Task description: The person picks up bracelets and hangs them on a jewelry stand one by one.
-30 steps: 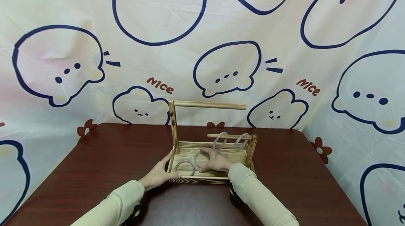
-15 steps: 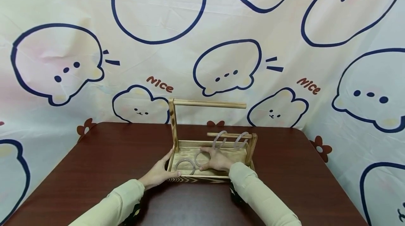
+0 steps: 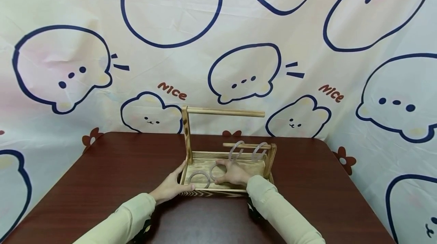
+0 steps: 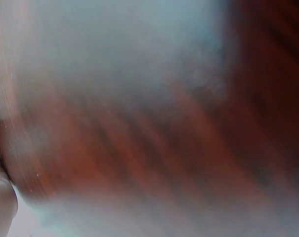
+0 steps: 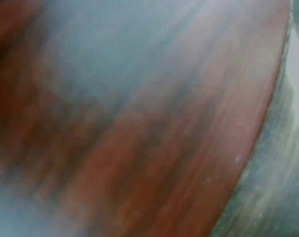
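Halfway, maybe: two rings [image 3: 232, 150] are hanging up, the loose ring [image 3: 199, 172] is lying front-left in the tray [image 3: 218, 189]. Left hand [image 3: 172, 188] is gripping that corner; right hand [image 3: 235, 173], fingers half-spread, is (seemingly) holding the middle ring [image 3: 211, 172].

Your rack [image 3: 215, 194] appeared to be wood, its smooth, matt surfaces marked by bold natural grain. Your rings [image 3: 200, 173] looked smooth and slightly translucent, plastic by appearance, though you could not have confirmed that by sight. Your table [image 3: 119, 168] presented a smooth, wood-grained top with a soft gloss. Your backdrop [image 3: 191, 71] was printed, matt cloth, lightly creased; your sleeves [image 3: 117, 219] were matt cloth.
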